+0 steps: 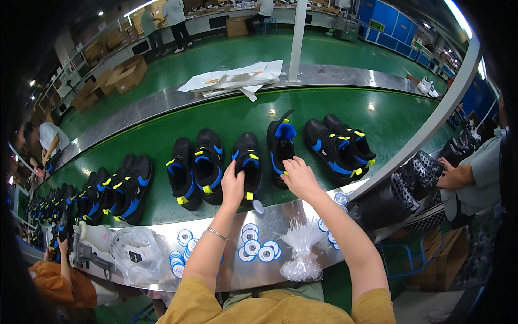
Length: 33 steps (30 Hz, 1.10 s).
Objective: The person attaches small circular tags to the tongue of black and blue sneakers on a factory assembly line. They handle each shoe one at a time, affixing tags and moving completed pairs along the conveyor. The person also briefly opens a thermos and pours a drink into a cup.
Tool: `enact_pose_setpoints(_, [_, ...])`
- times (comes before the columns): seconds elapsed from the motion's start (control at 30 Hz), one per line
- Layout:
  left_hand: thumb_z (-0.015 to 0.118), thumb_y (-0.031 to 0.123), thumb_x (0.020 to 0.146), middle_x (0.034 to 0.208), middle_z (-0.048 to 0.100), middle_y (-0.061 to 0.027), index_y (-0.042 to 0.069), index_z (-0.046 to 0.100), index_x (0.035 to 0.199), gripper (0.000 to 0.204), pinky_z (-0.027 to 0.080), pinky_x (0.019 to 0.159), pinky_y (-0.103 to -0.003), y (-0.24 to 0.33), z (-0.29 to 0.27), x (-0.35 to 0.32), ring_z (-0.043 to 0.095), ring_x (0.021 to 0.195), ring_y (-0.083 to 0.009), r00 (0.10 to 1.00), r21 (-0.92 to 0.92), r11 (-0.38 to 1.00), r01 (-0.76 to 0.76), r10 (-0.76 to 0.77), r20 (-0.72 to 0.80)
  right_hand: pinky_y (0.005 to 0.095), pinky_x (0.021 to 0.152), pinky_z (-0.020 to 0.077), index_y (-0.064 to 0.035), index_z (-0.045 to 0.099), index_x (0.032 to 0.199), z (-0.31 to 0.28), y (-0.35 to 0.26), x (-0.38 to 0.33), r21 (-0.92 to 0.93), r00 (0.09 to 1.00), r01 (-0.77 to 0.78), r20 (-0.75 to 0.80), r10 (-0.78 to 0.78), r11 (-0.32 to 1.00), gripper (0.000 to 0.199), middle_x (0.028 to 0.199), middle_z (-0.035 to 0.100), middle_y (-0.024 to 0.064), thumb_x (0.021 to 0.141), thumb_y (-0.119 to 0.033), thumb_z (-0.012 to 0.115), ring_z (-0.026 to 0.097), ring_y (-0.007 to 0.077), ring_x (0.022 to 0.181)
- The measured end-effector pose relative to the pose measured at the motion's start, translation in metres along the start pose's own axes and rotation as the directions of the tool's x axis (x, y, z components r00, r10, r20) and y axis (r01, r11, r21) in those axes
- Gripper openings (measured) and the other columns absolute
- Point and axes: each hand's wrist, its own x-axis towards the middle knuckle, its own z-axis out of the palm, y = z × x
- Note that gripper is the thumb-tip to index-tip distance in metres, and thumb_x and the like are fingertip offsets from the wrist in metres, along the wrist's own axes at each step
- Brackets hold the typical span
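Two black sneakers with blue trim and yellow tabs stand side by side on the green belt in front of me. My left hand (234,186) grips the near left side of the left sneaker (248,148). At the right sneaker (274,148), my right hand (299,177) has its fingers closed on the collar near the heel. That sneaker's tongue is lifted and its blue lining shows. A round tag (258,207) hangs below the left sneaker's heel. Round blue-and-white tags (252,247) and a bundle of clear plastic fasteners (302,248) lie on the metal ledge near my body.
More sneaker pairs stand on the belt (216,110), left (132,189) and right (337,148). A clear plastic bag (137,254) and a tagging gun (89,254) lie on the ledge. White paper (237,78) rests beyond the belt. A co-worker's hand (453,175) holds patterned footwear at right, beside a white post.
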Motion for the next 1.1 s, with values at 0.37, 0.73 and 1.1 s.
enact_pose_setpoints(0.37, [0.051,0.006,0.094,0.126,0.055,-0.0270,-0.009,0.054,0.123,0.033,0.046,0.097,-0.043,0.044,-0.021,0.002,0.055,0.115,-0.0404,0.891,0.405,0.844,-0.352,0.435,-0.131,0.0411,0.088,0.0462,-0.0013,0.064,0.100,-0.030,-0.019,-0.012,0.236,0.994,-0.081,0.089,0.061,0.968,0.024,0.099,0.066,0.0145,0.084,-0.019,0.068,0.058,0.0320,0.107])
enact_pose_setpoints(0.73, [0.053,-0.001,0.081,0.111,0.063,-0.0294,-0.009,0.049,0.128,0.047,0.051,0.087,-0.042,0.048,0.068,0.031,0.063,0.102,-0.0407,0.980,0.080,0.992,-0.100,0.085,0.180,0.0380,0.077,0.0518,-0.0028,0.046,0.132,0.038,0.026,0.027,0.524,0.875,-0.399,-0.028,0.483,0.753,0.060,0.114,0.065,0.0205,0.075,-0.004,0.063,0.067,0.0304,0.087])
enact_pose_setpoints(1.1, [0.050,-0.006,0.081,0.102,0.067,-0.0162,-0.007,0.051,0.126,0.045,0.050,0.082,-0.030,0.023,0.060,0.030,0.064,0.092,-0.0196,0.990,-0.103,0.990,-0.092,0.103,0.099,0.0522,0.077,0.0477,-0.0097,0.054,0.103,0.025,0.003,0.033,0.349,0.959,-0.235,-0.067,0.274,0.907,0.028,0.102,0.058,0.0164,0.078,0.005,0.050,0.058,0.0435,0.093])
